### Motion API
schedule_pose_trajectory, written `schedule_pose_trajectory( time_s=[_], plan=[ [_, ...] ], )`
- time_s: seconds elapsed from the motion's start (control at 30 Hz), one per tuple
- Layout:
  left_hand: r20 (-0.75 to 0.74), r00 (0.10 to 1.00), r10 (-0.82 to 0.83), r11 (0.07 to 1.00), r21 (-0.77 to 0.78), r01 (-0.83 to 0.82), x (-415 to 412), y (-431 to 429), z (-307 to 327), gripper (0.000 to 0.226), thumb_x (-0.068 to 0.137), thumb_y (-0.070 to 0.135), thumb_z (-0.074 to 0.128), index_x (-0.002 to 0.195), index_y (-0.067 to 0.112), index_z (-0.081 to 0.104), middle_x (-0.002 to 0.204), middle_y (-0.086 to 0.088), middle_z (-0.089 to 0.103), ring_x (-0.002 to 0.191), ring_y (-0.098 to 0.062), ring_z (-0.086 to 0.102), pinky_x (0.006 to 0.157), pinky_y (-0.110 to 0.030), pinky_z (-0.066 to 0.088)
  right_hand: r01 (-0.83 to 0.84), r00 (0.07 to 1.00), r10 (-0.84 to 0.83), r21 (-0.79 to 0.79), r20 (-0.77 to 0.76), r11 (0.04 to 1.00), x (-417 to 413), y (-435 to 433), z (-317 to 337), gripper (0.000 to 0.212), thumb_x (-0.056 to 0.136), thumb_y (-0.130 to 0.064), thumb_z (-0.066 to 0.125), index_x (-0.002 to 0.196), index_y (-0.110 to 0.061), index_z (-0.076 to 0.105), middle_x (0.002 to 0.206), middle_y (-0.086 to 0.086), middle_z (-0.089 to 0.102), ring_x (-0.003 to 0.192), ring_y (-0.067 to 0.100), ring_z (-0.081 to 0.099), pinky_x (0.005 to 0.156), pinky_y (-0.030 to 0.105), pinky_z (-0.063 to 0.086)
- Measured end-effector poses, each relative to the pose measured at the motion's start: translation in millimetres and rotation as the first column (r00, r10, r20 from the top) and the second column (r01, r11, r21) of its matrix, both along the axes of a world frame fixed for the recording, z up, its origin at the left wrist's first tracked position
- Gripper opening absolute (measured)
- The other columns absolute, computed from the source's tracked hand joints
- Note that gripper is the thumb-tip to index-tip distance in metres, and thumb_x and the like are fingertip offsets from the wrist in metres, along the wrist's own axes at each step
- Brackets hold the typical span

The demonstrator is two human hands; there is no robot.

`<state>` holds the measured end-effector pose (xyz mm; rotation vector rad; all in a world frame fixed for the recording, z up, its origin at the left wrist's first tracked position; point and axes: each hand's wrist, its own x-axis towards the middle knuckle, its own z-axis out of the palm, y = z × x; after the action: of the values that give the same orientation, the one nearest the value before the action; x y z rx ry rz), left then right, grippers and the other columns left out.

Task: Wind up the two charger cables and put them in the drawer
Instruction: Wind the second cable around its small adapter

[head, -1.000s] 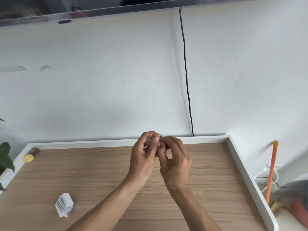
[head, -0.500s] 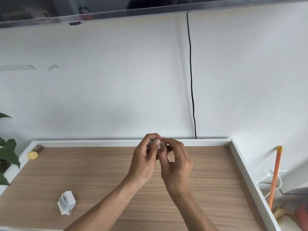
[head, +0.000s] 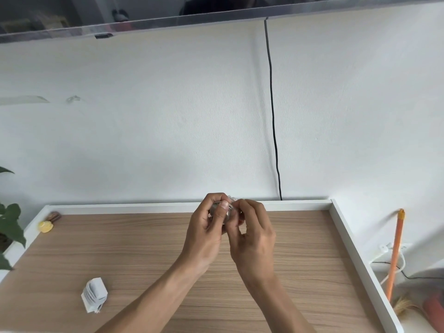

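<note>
Over desk (head: 96, 248): left hand (head: 206, 234), right hand (head: 254, 239) grip cable (head: 229, 212).

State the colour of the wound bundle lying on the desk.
The small wound bundle is white; head view shows it.

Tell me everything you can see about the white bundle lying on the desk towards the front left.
The white bundle looks like a charger cable wound in tight side-by-side loops around a blocky white body, plastic by its look. It lies tilted on the wooden desktop, near the front left corner. Only the desktop touches it. Its plugs and ends cannot be made out.
</note>
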<state>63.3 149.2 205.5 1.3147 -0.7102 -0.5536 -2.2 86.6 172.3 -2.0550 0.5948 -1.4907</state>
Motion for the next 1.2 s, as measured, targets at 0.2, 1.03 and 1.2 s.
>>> schedule_pose_trajectory(
  time_s=[0.2,1.03,1.2],
  plan=[
    [-0.038,0.999,-0.009,1.0,-0.026,0.008,-3,7,4,0.015,0.091,0.02,0.051,0.097,0.009,0.059,0.081,-0.001,0.068,0.076,-0.013,0.066,0.068,-0.023,0.053,0.019,0.998,-0.026,-0.131,-0.054,0.991,0,-3,3,0.014,0.093,-0.016,0.053,0.098,-0.004,0.06,0.087,0.008,0.062,0.073,0.019,0.056,0.067,0.021,0.044],
    [-0.206,0.978,-0.001,1.0,0.011,0.003,14,5,14,0.014,0.087,0.021,0.061,0.1,0.015,0.061,0.096,-0.012,0.064,0.09,-0.032,0.066,0.081,-0.044,0.055,-0.167,0.978,0.187,0.197,-0.088,0.966,-7,-2,20,0.012,0.094,-0.021,0.058,0.101,-0.013,0.063,0.093,-0.006,0.062,0.08,0.001,0.059,0.069,0.011,0.047],
    [-0.161,0.987,0.022,0.999,0.028,-0.018,15,3,13,0.017,0.085,0.025,0.059,0.099,0.017,0.062,0.105,-0.016,0.063,0.099,-0.04,0.062,0.079,-0.04,0.056,-0.161,0.983,0.176,0.232,-0.047,0.959,-6,-1,21,0.011,0.094,-0.019,0.059,0.1,-0.013,0.065,0.092,-0.006,0.062,0.08,0.005,0.062,0.07,0.026,0.054]
  ],
)
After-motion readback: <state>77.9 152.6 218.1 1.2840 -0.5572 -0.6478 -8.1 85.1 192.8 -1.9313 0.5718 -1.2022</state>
